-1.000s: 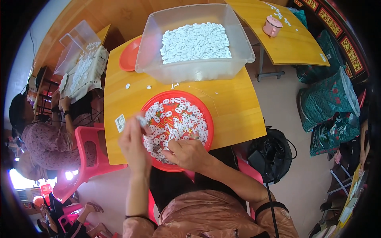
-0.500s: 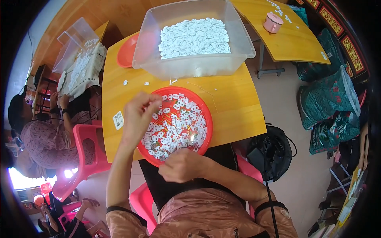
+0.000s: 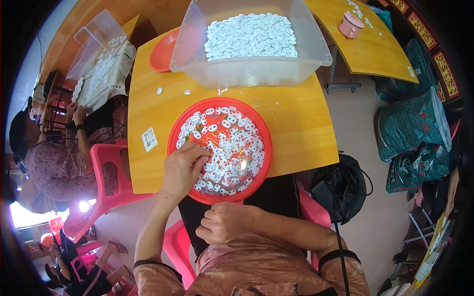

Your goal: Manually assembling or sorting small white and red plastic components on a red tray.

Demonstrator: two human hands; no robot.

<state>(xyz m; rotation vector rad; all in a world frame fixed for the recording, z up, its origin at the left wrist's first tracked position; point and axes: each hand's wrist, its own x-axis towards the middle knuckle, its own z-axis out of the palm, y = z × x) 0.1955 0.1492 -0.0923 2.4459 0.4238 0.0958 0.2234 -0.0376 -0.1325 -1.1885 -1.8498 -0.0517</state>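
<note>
A round red plate point(image 3: 268, 153) lies near the table's front edge, strewn with small white oval plastic pieces point(image 3: 247, 135) that have two holes each. My left hand point(image 3: 185, 167) reaches over the plate's left side. Its thumb and fingertips are pinched together among the pieces; anything between them is too small or hidden to name. Just below the plate's near rim, my right hand point(image 3: 226, 223) is curled into a fist in front of my body. Whatever it may hold is hidden by the fingers.
Behind the plate stands a large translucent bin point(image 3: 247, 74) with a heap of white pieces, beside another red plate point(image 3: 162, 52). Loose pieces lie between. A pink lidded cup point(image 3: 350, 25) stands on another table. At left a person sits by a pink chair point(image 3: 101, 185). Green sacks point(image 3: 414, 126) fill the right.
My left hand has come down from the plate's upper left into the pieces. My right hand has drawn slightly back from the near rim. Pieces in the plate have shifted.
</note>
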